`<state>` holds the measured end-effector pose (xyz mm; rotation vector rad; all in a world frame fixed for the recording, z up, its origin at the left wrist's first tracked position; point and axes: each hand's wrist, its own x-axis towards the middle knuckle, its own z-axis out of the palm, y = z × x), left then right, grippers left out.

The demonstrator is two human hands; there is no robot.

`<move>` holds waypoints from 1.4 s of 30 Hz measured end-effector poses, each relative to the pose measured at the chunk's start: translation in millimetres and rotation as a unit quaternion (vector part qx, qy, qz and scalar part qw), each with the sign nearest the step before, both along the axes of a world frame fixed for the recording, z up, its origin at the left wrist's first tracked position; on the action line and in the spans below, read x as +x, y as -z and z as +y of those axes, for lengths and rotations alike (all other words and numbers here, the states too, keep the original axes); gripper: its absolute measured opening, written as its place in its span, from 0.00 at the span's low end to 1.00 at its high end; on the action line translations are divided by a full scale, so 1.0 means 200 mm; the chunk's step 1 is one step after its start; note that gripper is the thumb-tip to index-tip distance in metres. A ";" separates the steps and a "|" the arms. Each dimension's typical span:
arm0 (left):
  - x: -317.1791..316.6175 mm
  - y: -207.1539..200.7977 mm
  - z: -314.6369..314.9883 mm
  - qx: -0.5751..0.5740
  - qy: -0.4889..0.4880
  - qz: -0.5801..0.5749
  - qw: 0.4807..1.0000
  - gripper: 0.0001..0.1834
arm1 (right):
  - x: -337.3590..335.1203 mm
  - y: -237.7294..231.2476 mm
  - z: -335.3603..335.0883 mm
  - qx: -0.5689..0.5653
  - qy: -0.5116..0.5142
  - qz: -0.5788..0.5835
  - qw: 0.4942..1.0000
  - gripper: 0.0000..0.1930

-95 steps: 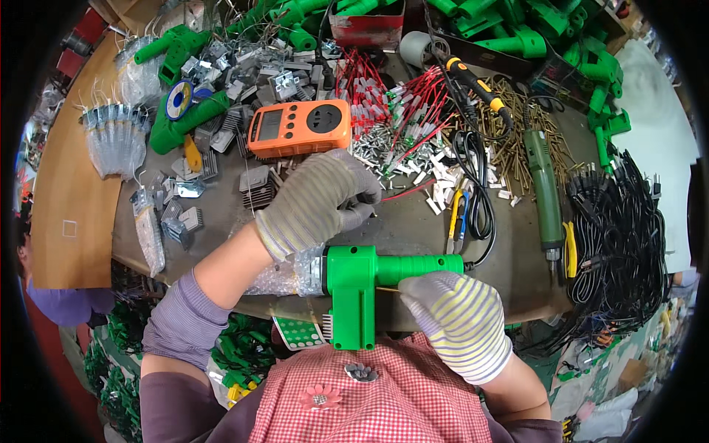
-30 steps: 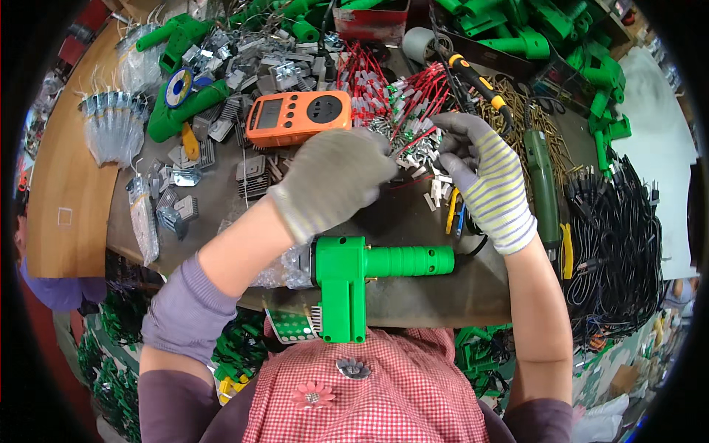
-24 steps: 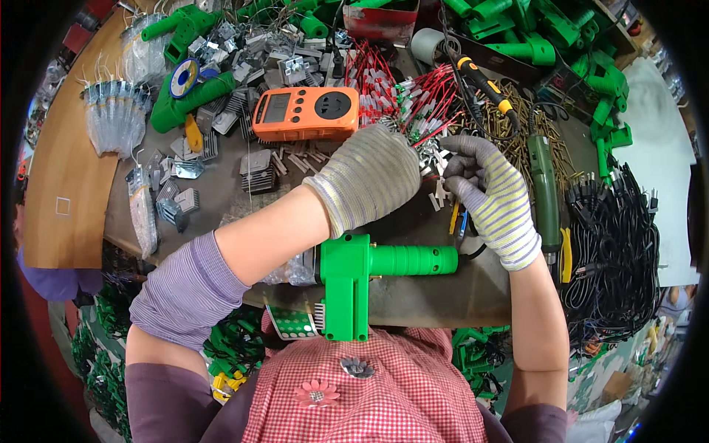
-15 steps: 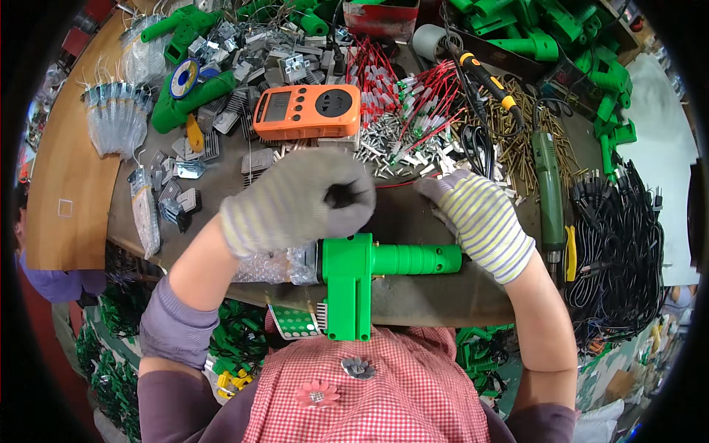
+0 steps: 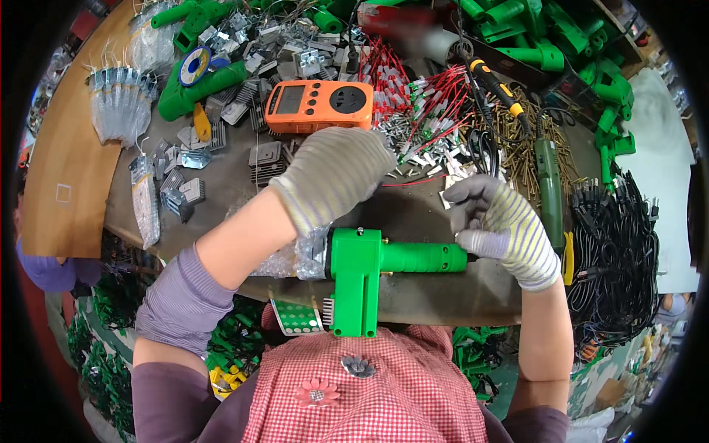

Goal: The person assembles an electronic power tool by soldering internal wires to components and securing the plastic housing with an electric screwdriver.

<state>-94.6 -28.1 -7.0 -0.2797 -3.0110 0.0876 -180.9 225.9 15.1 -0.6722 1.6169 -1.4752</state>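
Observation:
A green plastic tool housing (image 5: 356, 284) with a round ribbed handle (image 5: 422, 258) lies at the table's front edge, its handle toward the right. Clear bubble wrap (image 5: 299, 258) covers the part at its left side. My left hand (image 5: 336, 177), in a striped knit glove, reaches over the table by a heap of small silvery screws (image 5: 405, 140); its fingertips are mostly hidden, so its grip cannot be told. Just beyond the handle's end is my right hand (image 5: 509, 229), gloved alike. Its thumb and forefinger curl together in a pinch; whatever they hold is too small to name.
An orange meter (image 5: 319, 107) stands behind my left hand. Red-wired parts (image 5: 384, 81), brass-coloured long screws (image 5: 528, 151) and grey metal heat sinks (image 5: 266, 159) lie around. To the right are a green electric screwdriver (image 5: 548, 177) and black power cords (image 5: 613, 258).
My left hand has moved right and away from me, toward the screw heap. The right hand has shifted right and nearer, by the handle's end. The view has shifted slightly.

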 end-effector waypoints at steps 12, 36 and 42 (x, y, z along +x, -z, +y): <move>-0.05 0.06 0.01 -0.013 0.007 0.011 1.000 0.04 | 0.02 0.02 0.01 0.043 -0.042 -0.011 0.998 0.21; 0.71 -0.23 0.05 0.468 -0.041 -0.022 0.883 0.04 | -0.14 0.18 -0.36 0.099 -0.114 0.689 0.709 0.15; 0.82 -0.18 0.12 0.478 -0.017 -0.140 0.867 0.07 | 0.14 0.01 -0.21 0.016 -0.017 0.564 0.825 0.14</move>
